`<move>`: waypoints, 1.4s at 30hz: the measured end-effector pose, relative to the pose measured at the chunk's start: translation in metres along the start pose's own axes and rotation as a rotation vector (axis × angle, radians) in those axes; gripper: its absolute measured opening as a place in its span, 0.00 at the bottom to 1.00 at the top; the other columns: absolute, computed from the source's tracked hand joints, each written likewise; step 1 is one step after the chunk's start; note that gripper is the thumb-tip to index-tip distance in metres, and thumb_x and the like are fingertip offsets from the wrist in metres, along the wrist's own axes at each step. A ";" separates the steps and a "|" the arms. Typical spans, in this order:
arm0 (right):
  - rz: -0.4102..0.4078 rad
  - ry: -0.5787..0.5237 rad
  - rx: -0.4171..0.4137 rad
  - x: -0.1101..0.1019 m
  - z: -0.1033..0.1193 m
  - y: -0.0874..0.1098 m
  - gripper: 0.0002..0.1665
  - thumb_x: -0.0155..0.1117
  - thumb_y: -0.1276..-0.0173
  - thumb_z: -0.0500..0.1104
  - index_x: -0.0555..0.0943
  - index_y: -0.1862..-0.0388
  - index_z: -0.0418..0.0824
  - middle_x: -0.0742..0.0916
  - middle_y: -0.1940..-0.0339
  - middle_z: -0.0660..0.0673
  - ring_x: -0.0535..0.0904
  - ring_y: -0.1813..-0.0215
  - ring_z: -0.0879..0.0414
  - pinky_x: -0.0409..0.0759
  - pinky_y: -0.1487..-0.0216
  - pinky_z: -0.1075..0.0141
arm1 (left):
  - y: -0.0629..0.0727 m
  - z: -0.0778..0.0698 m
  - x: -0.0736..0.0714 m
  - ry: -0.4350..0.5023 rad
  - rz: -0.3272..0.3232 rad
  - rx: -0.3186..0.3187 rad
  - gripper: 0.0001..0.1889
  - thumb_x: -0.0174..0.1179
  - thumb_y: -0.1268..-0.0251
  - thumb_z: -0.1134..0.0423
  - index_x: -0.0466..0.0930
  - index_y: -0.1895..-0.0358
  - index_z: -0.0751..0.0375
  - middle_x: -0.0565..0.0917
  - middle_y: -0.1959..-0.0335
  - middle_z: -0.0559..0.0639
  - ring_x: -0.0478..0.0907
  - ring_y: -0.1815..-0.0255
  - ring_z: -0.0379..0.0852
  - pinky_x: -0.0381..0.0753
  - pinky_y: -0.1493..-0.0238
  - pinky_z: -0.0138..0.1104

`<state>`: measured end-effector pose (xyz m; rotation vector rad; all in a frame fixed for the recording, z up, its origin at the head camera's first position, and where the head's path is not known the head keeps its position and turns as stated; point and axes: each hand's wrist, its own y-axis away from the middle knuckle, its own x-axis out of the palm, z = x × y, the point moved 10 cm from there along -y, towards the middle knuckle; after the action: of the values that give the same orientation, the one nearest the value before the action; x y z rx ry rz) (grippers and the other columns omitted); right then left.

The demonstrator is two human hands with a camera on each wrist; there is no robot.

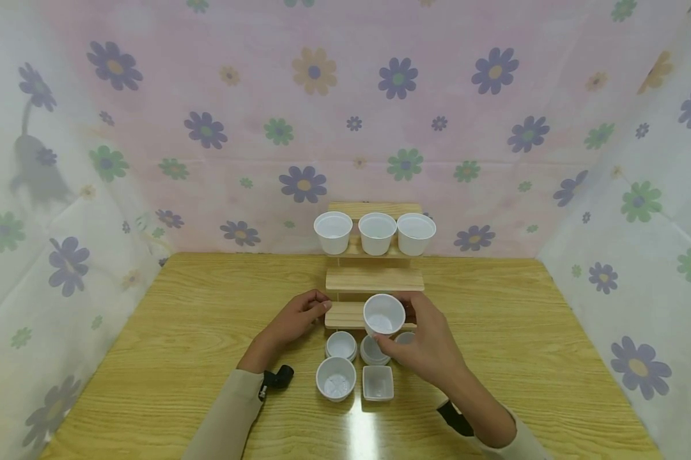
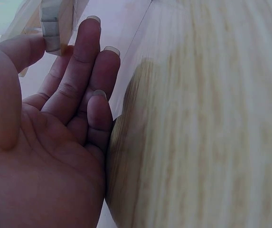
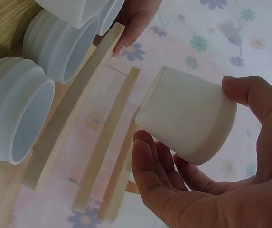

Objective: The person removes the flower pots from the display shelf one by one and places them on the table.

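My right hand (image 1: pixel 431 345) holds a white round cup (image 1: pixel 384 315) just above the lowest board of a tiered wooden shelf (image 1: pixel 374 279). In the right wrist view, thumb and fingers grip the cup (image 3: pixel 185 114) from opposite sides. At the shelf's left end, my left hand (image 1: pixel 296 319) pinches the lowest board; the left wrist view shows the board's end (image 2: pixel 52 26) between thumb and index finger, the other fingers loosely bent. Three white cups, the middle one (image 1: pixel 377 234) among them, stand in a row on an upper board.
In front of the shelf stand a white cup (image 1: pixel 336 379), a square white container (image 1: pixel 378 383) and ribbed round white containers, such as one at left (image 1: pixel 341 345). My right hand partly hides another (image 1: pixel 405 338). Behind the wooden table (image 1: pixel 218 287) hangs a flowered cloth (image 1: pixel 236 160).
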<state>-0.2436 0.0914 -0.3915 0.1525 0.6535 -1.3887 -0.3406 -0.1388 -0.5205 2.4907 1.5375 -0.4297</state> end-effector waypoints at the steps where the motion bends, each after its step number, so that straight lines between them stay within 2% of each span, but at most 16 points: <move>1: 0.002 -0.002 0.004 0.000 0.000 0.000 0.42 0.88 0.45 0.39 0.76 0.34 0.41 0.85 0.47 0.47 0.85 0.49 0.51 0.86 0.47 0.57 | 0.000 0.000 0.000 0.000 0.001 0.000 0.14 0.53 0.13 0.57 0.80 0.45 0.66 0.84 0.61 0.52 0.80 0.55 0.57 0.78 0.51 0.42; 9: 0.011 -0.008 0.012 -0.001 -0.001 0.002 0.41 0.87 0.45 0.38 0.76 0.34 0.41 0.85 0.46 0.46 0.85 0.48 0.51 0.86 0.46 0.57 | -0.001 0.004 0.000 -0.004 0.003 -0.006 0.14 0.52 0.12 0.56 0.80 0.44 0.64 0.84 0.61 0.51 0.79 0.56 0.55 0.78 0.52 0.42; 18: 0.006 0.024 0.002 -0.004 -0.003 0.007 0.39 0.82 0.45 0.36 0.76 0.35 0.39 0.84 0.45 0.45 0.83 0.47 0.48 0.84 0.45 0.49 | -0.002 0.005 0.000 -0.005 -0.003 -0.004 0.14 0.53 0.13 0.56 0.81 0.45 0.64 0.84 0.60 0.52 0.79 0.55 0.54 0.78 0.51 0.42; 27: -0.001 0.060 0.017 -0.010 -0.014 0.018 0.40 0.79 0.42 0.35 0.74 0.31 0.36 0.84 0.43 0.43 0.83 0.46 0.48 0.83 0.43 0.47 | -0.001 0.003 -0.001 -0.008 -0.016 -0.014 0.13 0.54 0.13 0.57 0.81 0.45 0.64 0.84 0.59 0.51 0.80 0.55 0.55 0.78 0.50 0.41; 42: 0.027 0.149 0.016 -0.012 -0.020 0.037 0.38 0.81 0.46 0.33 0.75 0.37 0.34 0.83 0.47 0.44 0.82 0.48 0.51 0.85 0.46 0.51 | -0.002 0.005 -0.001 -0.018 -0.022 -0.015 0.14 0.54 0.13 0.56 0.82 0.45 0.63 0.85 0.58 0.51 0.80 0.54 0.54 0.78 0.49 0.42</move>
<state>-0.2164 0.1185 -0.4115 0.2789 0.7613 -1.3661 -0.3435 -0.1405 -0.5245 2.4549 1.5567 -0.4408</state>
